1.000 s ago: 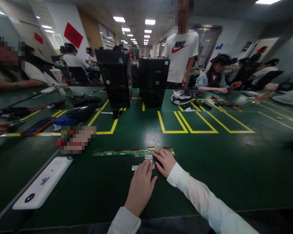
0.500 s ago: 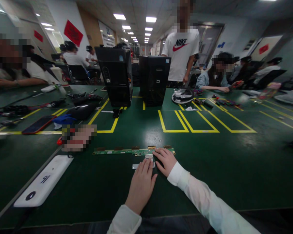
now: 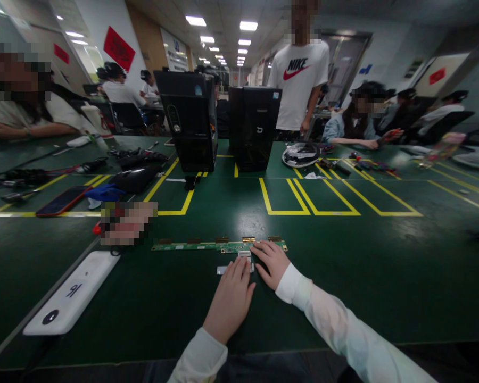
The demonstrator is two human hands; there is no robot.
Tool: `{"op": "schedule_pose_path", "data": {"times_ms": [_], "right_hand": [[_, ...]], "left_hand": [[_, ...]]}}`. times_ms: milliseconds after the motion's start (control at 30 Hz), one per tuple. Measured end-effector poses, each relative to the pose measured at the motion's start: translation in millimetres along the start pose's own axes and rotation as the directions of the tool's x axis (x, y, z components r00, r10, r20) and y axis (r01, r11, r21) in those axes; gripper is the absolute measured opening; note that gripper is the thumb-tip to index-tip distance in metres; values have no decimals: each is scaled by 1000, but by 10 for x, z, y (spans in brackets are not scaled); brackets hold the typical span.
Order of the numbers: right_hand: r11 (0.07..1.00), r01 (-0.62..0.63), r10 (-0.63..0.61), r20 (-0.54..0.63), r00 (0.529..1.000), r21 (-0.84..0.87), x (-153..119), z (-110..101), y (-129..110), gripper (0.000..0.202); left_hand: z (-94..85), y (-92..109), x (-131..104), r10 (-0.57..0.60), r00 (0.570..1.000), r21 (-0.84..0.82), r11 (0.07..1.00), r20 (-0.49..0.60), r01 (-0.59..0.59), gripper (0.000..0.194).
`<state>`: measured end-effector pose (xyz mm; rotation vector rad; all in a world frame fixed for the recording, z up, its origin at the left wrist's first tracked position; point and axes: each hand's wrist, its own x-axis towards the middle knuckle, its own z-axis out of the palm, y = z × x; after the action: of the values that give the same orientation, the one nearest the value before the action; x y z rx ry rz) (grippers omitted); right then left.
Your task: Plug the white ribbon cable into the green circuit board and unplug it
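A long, narrow green circuit board (image 3: 187, 247) lies across the table, with copper-coloured tabs along its far edge. My right hand (image 3: 274, 265) rests at the board's right part, fingers stretched and fingertips on or close to its near edge. Flat and palm-down, my left hand (image 3: 230, 299) reaches over a small white-and-silver flat piece (image 3: 222, 270), whose left end sticks out beside the fingers. A pale ribbon-like part (image 3: 244, 254) runs between the left fingertips and the board. The fingers hide most of the flat piece, and whether it joins the board I cannot tell.
To the left lie a white power bank-like device (image 3: 74, 292), a phone (image 3: 63, 201) and a blue cloth-like item (image 3: 104, 192). Two black computer towers (image 3: 253, 130) stand at the back. A coiled cable (image 3: 301, 154) lies right of them. Several people surround the table.
The view has tipped very slightly, so the scene sits a little higher. Both hands keep nearly the same pose at the board and the flat piece.
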<state>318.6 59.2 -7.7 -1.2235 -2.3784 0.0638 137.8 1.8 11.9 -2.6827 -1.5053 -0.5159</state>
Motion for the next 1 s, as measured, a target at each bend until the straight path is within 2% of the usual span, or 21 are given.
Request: {"op": "schedule_pose_path", "data": {"times_ms": [500,767,1000], "right_hand": [[998,37,-38,16,999,47,6,-36,38,51],[999,29,-29,16,999,33,5,-20,28,52],[1000,12,-12,-5,1000,12,16,38,62,46]], "left_hand": [[-111,-213,104,119,989,-75,991,87,-113,39],[-56,-114,106,56,998,-50,997,8,-55,40],[-166,-108,101,54,998,-26,998,-12,-54,40]]}}
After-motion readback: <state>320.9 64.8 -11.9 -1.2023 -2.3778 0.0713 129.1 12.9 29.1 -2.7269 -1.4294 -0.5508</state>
